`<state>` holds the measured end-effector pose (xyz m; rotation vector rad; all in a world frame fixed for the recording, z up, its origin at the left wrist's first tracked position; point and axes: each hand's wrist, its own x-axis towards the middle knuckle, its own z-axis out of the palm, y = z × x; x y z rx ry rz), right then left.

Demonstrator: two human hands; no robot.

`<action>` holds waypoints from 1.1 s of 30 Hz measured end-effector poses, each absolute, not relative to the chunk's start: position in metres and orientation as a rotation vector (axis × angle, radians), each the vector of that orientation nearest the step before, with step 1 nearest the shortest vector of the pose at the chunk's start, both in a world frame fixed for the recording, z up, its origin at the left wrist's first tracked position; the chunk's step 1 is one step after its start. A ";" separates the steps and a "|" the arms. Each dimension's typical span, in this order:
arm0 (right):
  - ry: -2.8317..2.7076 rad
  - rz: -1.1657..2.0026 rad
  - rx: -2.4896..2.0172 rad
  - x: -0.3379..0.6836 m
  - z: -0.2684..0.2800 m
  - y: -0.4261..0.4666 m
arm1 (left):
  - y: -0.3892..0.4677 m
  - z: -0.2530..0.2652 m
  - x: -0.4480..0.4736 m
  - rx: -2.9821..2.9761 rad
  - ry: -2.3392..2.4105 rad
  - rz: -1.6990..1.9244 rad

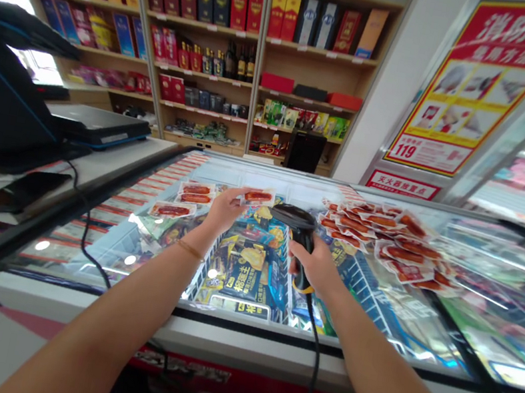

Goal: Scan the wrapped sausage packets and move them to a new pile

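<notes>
My left hand (226, 209) is closed on one end of a clear-wrapped sausage pack (259, 197), held above the glass top of the freezer (131, 248). Wrapped round the handle of a black barcode scanner (300, 234) is my right hand (314, 263); the scanner's head points left, toward the pack. Its cable (314, 348) hangs down over the freezer's front edge. Several sausage packs (195, 194) lie on the glass left of my left hand. A larger heap of similar packs (401, 241) lies on the glass to the right of the scanner.
Under the glass are wire baskets with bagged foods (244, 268). A black checkout terminal (4, 76) and a flat scale (99, 125) stand on the left counter. Another cable (87, 226) crosses the glass at left. Behind stand shelves of boxes (220, 3) and a red-and-yellow poster (486, 80).
</notes>
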<state>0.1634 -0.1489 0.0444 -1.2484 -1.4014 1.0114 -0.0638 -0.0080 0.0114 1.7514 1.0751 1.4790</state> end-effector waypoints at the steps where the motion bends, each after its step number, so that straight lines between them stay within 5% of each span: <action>1: -1.426 1.003 -1.244 0.161 0.045 -0.151 | -0.007 0.010 -0.063 1.753 1.044 1.488; 33: -1.507 0.931 -1.318 0.160 0.049 -0.152 | -0.015 0.009 -0.058 1.805 1.168 1.512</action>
